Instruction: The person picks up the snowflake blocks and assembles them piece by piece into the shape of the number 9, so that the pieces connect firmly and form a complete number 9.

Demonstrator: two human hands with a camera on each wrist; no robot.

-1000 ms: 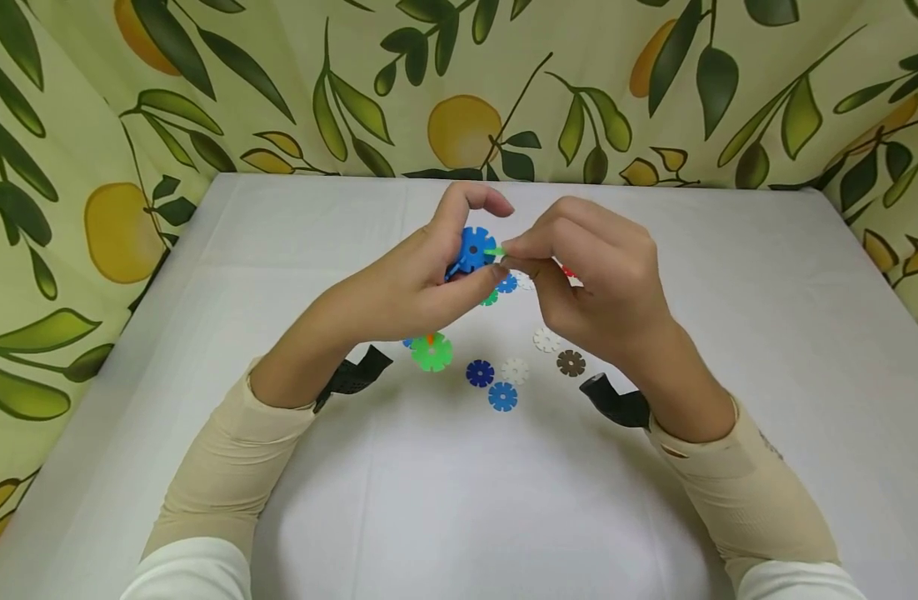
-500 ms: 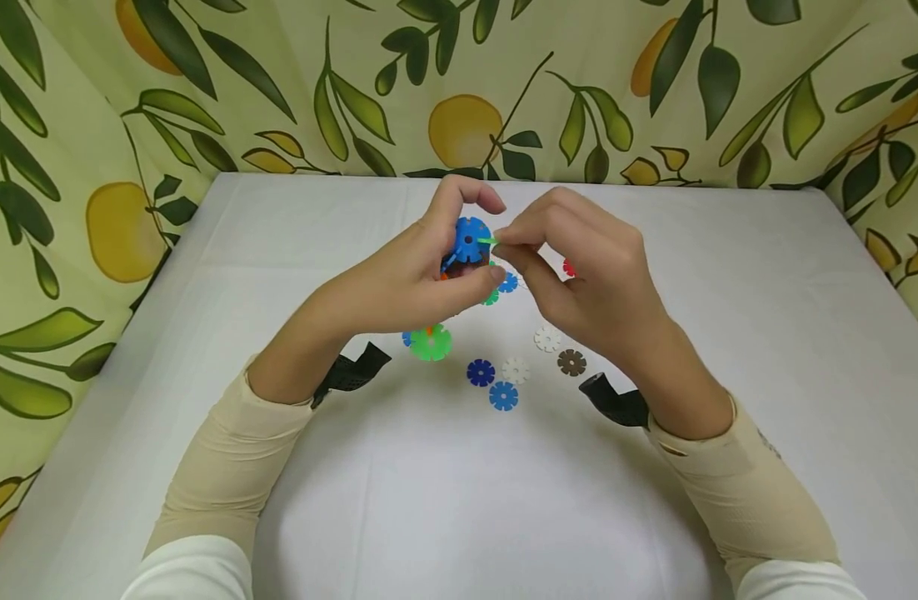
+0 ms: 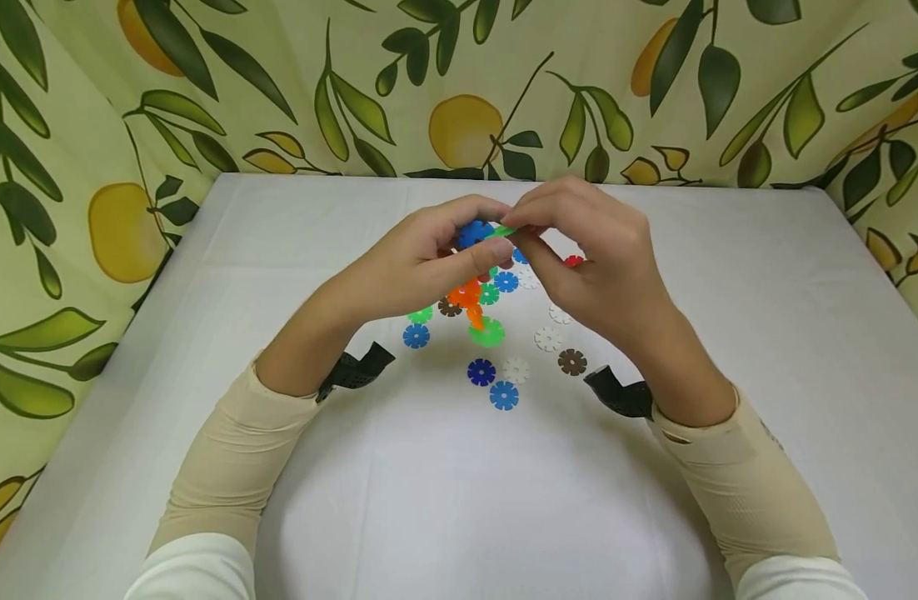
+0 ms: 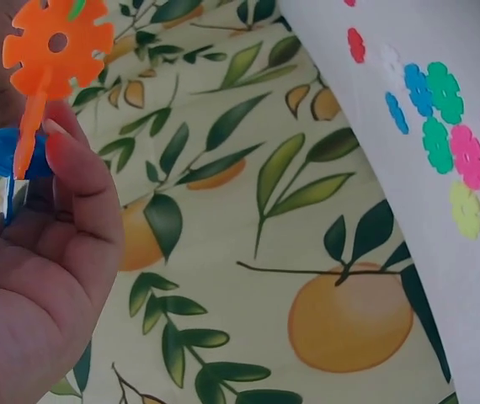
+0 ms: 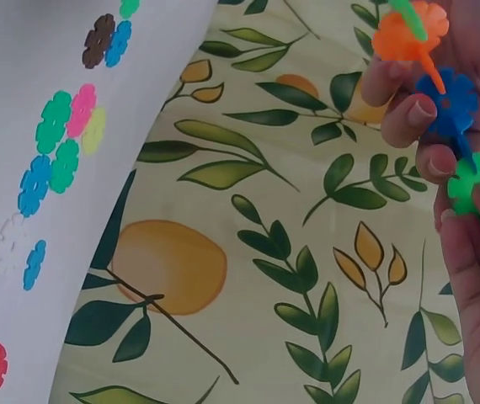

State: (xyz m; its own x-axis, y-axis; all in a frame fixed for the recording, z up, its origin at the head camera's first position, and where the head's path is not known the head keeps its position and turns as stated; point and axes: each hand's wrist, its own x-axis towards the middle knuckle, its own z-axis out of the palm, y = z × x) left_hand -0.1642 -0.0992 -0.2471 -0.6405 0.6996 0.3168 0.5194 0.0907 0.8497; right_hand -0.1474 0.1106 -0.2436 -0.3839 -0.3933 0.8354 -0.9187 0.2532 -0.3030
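Observation:
In the head view my left hand (image 3: 432, 262) holds a chain of notched plastic snowflake discs by a blue disc (image 3: 472, 234). Below it hang orange discs (image 3: 465, 293) and a larger green disc (image 3: 489, 332). My right hand (image 3: 597, 246) pinches another green disc (image 3: 501, 232) between thumb and fingertips, its edge against the blue one. The right wrist view shows this green disc (image 5: 472, 179) meeting the blue disc (image 5: 455, 108), with an orange disc (image 5: 402, 38) beyond. In the left wrist view an orange disc (image 4: 34, 59) sits above the left fingers, which partly cover the blue piece (image 4: 0, 153).
Loose discs lie on the white table (image 3: 459, 500): dark blue (image 3: 481, 372), light blue (image 3: 504, 396), brown (image 3: 572, 362), white (image 3: 548, 338), red (image 3: 574, 261) and several others under the hands. A patterned cloth (image 3: 279, 75) hangs behind the table's far edge.
The chain's hanging end has swung right, from beside the left wrist to below the hands. The left index finger has come down over the blue disc; the right hand still pinches the green disc.

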